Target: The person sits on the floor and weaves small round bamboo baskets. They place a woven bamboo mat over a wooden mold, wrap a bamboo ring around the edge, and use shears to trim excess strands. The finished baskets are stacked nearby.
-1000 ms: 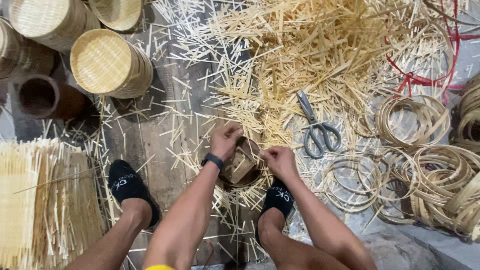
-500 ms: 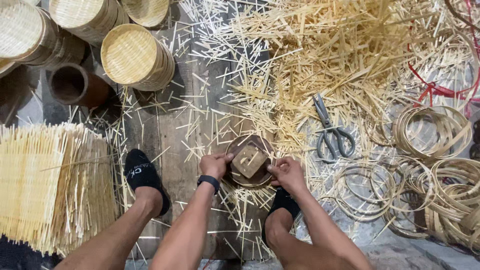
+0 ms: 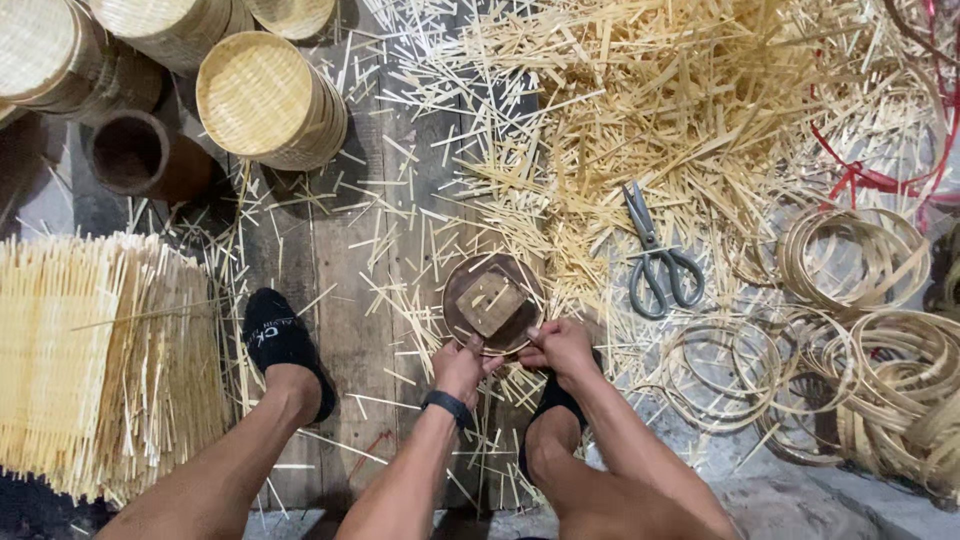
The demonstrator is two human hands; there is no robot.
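step: both hands work the near rim of the round mould point(image 3: 493, 303), looks like fitting or seating at its edge
left hand point(image 3: 458, 368): fingers pinched on rim
right hand point(image 3: 562, 347): pinched on rim too
mould: on plank floor point(image 3: 340, 260), between feet
next: needs steady two-hand pressure, mould kept flat
room: scissors point(image 3: 655, 255) near right; strip pile point(image 3: 640, 110) beyond; hoops point(image 3: 850, 255) far right

we note a dark brown round wooden disc point(image 3: 462, 300) bearing a tan square block point(image 3: 490, 303). pale yellow bamboo strips point(image 3: 690, 90) lie scattered over grey-brown weathered floor planks point(image 3: 340, 270). grey metal scissors point(image 3: 655, 255). straw-yellow woven round baskets point(image 3: 262, 98), fine criss-cross weave. black socks point(image 3: 280, 340), white lettering. black wristband point(image 3: 447, 405). red plastic strap point(image 3: 870, 175).
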